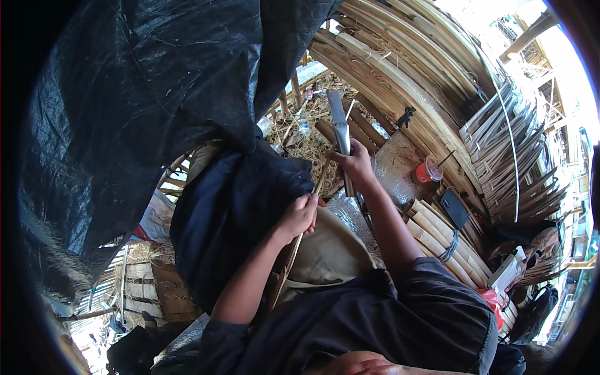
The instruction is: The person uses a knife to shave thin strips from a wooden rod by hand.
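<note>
left hand (299, 219) clasps a thin strip (287, 265); right hand (357, 162) grips what seems a knife (337, 112).

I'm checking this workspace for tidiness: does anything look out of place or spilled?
A dark phone lies by the bamboo bundle, and a red cup sits nearby: personal items look odd amid work material. Loose straw-like scraps are scattered about untidily. I see no spill.
</note>
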`<action>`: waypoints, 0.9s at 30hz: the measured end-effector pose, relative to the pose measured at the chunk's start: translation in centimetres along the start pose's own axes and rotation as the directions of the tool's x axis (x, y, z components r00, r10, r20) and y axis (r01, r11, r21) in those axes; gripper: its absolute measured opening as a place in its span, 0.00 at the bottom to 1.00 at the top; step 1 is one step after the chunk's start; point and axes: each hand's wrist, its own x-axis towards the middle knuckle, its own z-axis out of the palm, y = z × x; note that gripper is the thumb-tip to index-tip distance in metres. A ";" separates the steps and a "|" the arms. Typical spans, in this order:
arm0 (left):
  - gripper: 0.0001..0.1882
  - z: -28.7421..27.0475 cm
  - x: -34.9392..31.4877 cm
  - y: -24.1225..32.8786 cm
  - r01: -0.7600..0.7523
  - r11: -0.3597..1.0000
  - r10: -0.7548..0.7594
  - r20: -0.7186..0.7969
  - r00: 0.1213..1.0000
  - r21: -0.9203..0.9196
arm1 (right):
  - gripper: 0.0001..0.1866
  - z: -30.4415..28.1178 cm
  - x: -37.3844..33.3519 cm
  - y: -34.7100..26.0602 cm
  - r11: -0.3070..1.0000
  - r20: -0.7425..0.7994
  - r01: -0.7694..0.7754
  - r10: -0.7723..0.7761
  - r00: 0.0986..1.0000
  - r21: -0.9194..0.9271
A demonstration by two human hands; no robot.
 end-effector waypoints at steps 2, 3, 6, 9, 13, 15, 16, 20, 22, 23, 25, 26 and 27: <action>0.19 0.0 0.4 -0.9 -0.081 0.997 0.080 -0.071 0.994 -0.012 | 0.23 -0.7 0.4 -0.1 0.992 0.006 0.036 -0.035 0.999 -0.119; 0.18 0.0 0.6 -1.4 -0.099 0.983 0.095 -0.038 0.995 -0.152 | 0.22 -1.1 0.5 -0.2 0.981 0.004 0.034 -0.034 0.999 -0.190; 0.16 0.0 0.8 0.3 -0.004 0.941 0.030 0.071 0.997 -0.340 | 0.19 -4.2 2.4 0.8 0.948 0.006 -0.040 0.044 0.999 -0.316; 0.15 -0.1 1.2 0.7 0.117 0.863 -0.021 0.196 0.980 -0.492 | 0.20 -6.2 3.7 0.9 0.924 0.026 -0.012 0.024 0.999 -0.382; 0.16 -0.7 3.7 -0.3 0.180 0.772 0.040 0.329 0.944 -0.609 | 0.24 -9.4 6.9 3.2 0.863 -0.014 -0.039 0.037 0.999 -0.503; 0.17 -0.7 4.4 -0.5 0.246 0.785 -0.032 0.360 0.932 -0.568 | 0.20 -10.3 7.7 4.3 0.796 -0.028 -0.040 0.030 0.999 -0.604; 0.17 -0.8 4.7 -0.8 0.250 0.782 -0.035 0.361 0.932 -0.571 | 0.20 -10.2 7.8 4.2 0.795 -0.027 -0.044 0.035 0.999 -0.606; 0.18 -1.4 5.6 -1.5 0.315 0.746 -0.078 0.393 0.916 -0.587 | 0.29 -9.4 7.9 2.9 0.728 -0.033 -0.183 0.216 0.976 -0.661; 0.19 -1.4 5.9 -1.5 0.354 0.718 -0.105 0.410 0.906 -0.599 | 0.31 -9.3 8.7 3.0 0.635 -0.105 -0.284 0.306 0.946 -0.718; 0.19 -1.2 6.0 -1.4 0.354 0.736 -0.140 0.382 0.913 -0.578 | 0.32 -9.6 9.3 4.1 0.612 -0.066 -0.176 0.199 0.978 -0.771; 0.20 -1.1 6.0 -1.2 0.359 0.750 -0.178 0.352 0.919 -0.556 | 0.33 -9.9 10.7 6.2 0.576 -0.016 -0.070 0.098 0.995 -0.814; 0.21 -1.1 6.0 -1.2 0.366 0.751 -0.183 0.360 0.915 -0.549 | 0.33 -10.0 11.3 7.1 0.538 -0.029 -0.082 0.106 0.994 -0.839; 0.22 -1.0 6.1 -1.1 0.374 0.753 -0.187 0.369 0.910 -0.541 | 0.34 -10.3 11.7 8.1 0.499 -0.044 -0.095 0.114 0.993 -0.861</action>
